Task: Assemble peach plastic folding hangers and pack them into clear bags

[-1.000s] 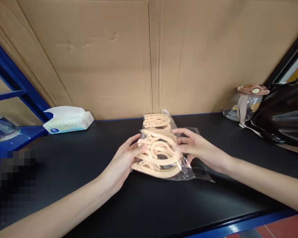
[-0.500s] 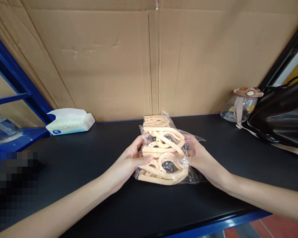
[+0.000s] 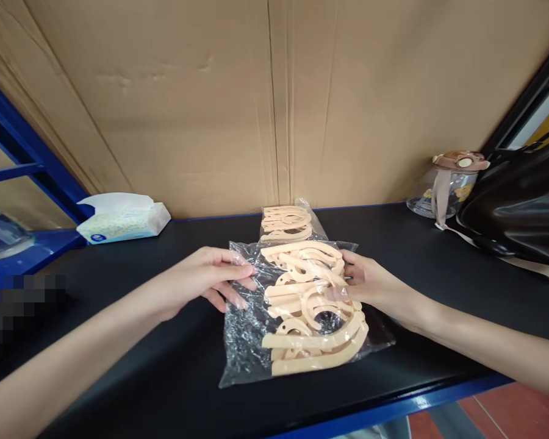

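A clear plastic bag (image 3: 315, 341) of beige curved pieces, some with small round holes, is held low over the black table. My right hand (image 3: 370, 280) grips its right side, thumb on top and fingers around the far edge. At the loose, crinkled left part of the bag is my left hand (image 3: 224, 277). Its thumb lies over the film, with the fingers partly behind it and somewhat spread. Beyond the held bag, a second clear bag (image 3: 287, 221) of similar beige pieces lies against the cardboard.
A tissue pack (image 3: 123, 219) sits at the back left by a blue metal frame (image 3: 13, 174). At the back right stand a clear bottle (image 3: 457, 189) with a brown lid and a black bag (image 3: 521, 213). Cardboard (image 3: 187, 110) walls off the rear of the black table (image 3: 174, 372).
My left hand has moved left from the pieces to the bag's loose side, which now spreads out flat. The held bag has come nearer, uncovering more of the bag behind.
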A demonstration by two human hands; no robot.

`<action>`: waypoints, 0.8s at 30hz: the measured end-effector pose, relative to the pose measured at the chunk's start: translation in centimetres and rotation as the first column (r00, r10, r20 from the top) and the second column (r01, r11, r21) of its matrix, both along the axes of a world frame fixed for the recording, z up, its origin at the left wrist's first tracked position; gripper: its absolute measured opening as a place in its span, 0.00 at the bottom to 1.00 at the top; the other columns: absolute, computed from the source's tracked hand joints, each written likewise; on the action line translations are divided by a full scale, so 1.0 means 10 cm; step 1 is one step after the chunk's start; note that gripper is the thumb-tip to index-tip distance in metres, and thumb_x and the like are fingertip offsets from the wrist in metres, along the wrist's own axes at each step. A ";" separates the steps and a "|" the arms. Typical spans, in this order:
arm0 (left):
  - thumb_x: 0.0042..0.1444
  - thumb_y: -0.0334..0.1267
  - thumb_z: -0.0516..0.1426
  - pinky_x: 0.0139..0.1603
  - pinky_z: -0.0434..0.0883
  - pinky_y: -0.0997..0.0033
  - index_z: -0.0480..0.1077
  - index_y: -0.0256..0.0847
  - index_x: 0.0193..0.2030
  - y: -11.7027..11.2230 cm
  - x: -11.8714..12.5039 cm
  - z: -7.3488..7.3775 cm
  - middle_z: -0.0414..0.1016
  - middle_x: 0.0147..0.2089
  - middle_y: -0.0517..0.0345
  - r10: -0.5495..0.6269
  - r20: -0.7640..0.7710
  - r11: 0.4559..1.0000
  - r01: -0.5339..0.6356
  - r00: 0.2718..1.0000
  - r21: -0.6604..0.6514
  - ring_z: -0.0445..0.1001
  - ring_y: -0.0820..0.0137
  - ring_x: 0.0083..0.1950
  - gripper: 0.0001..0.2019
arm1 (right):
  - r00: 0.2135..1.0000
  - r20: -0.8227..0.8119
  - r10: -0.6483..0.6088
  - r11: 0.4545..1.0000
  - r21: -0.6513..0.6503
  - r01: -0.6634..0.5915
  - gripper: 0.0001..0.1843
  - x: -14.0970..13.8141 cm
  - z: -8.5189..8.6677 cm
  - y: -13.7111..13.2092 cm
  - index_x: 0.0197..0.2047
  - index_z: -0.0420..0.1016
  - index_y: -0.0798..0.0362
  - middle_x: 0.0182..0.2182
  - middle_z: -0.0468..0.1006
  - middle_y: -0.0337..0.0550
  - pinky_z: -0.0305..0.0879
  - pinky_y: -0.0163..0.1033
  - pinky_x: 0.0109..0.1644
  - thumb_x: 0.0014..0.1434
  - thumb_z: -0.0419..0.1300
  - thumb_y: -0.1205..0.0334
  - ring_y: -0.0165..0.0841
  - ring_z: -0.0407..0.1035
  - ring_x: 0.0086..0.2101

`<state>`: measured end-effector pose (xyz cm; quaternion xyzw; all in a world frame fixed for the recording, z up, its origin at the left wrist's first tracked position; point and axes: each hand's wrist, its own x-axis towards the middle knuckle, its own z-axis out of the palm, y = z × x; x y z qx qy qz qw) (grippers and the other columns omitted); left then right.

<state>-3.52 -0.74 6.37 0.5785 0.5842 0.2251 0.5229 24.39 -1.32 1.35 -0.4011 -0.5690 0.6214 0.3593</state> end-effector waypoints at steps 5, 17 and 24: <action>0.48 0.43 0.64 0.18 0.72 0.74 0.75 0.40 0.28 -0.01 -0.20 0.32 0.78 0.30 0.52 0.093 -0.156 0.976 -0.059 0.983 0.209 0.73 0.69 0.21 0.08 | 0.994 0.109 0.010 1.000 -0.009 -0.009 0.29 0.09 -0.01 0.01 0.46 0.69 0.53 0.38 0.79 0.44 0.71 0.47 0.48 0.40 0.72 0.60 0.39 0.74 0.40; 0.60 0.38 0.56 0.24 0.71 0.75 0.69 0.44 0.39 0.14 0.10 0.67 0.76 0.33 0.63 0.271 0.322 0.553 -0.420 0.907 0.719 0.70 0.76 0.24 0.03 | 0.735 0.632 -0.243 0.899 0.431 -0.074 0.24 0.31 0.10 0.15 0.46 0.72 0.46 0.35 0.78 0.41 0.63 0.38 0.30 0.54 0.59 0.38 0.35 0.70 0.30; 0.65 0.44 0.49 0.41 0.73 0.63 0.66 0.39 0.48 0.78 0.82 0.12 0.77 0.48 0.48 0.106 0.258 0.857 -0.220 0.960 0.467 0.78 0.61 0.43 0.12 | 0.899 0.124 -0.419 0.880 0.297 0.370 0.33 0.57 0.33 0.63 0.56 0.62 0.51 0.35 0.79 0.44 0.70 0.35 0.34 0.49 0.68 0.52 0.32 0.72 0.32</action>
